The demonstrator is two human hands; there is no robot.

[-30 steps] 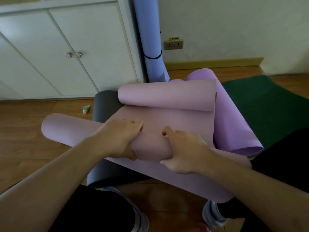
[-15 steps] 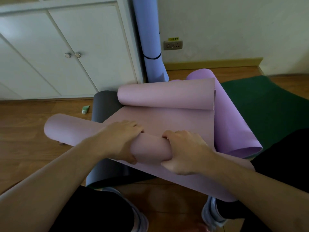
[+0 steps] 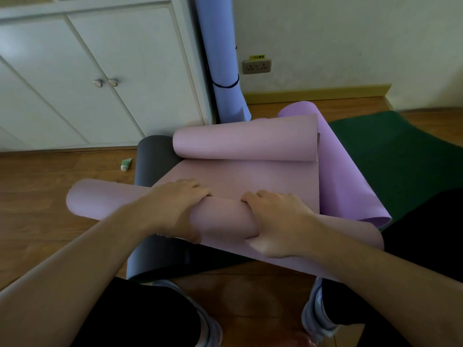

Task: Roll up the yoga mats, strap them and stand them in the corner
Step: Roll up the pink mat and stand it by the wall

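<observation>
A cupboard (image 3: 95, 78) fills the upper left of the frame. Mid-frame, the left hand (image 3: 175, 209) and right hand (image 3: 278, 221), side by side, curl over the rolled near end of the pink mat (image 3: 240, 181); its far end curls up too. A strapped blue mat (image 3: 220, 58) stands in the corner above. A green mat (image 3: 390, 159) lies flat at right.

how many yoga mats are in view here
5: blue rolled mat strapped upright in the corner; pale pink mat being rolled under both hands; dark grey mat beneath it; brighter purple mat at right; dark green mat flat on the floor. Others may be hidden.
</observation>
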